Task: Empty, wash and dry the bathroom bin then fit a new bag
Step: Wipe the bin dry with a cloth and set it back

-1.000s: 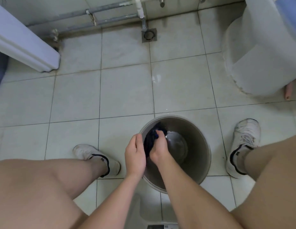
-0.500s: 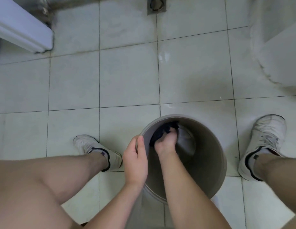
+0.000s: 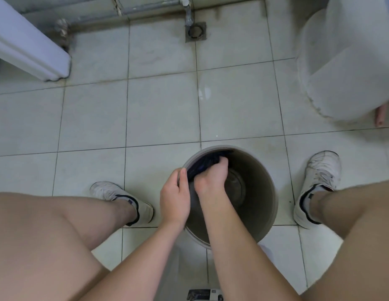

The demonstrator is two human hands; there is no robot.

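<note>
- My left hand grips the near-left rim of the grey bin, which stands on the tiled floor between my feet
- My right hand reaches inside, fingers curled around a dark cloth against the inner wall

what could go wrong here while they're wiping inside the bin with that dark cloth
1. The bin seems tilted toward the person, steadied only by the left hand on its rim; if that grip slips, it could roll or drop.
2. The right hand presses the dark cloth against the upper inner wall; the bottom may get missed and stay damp.
</note>
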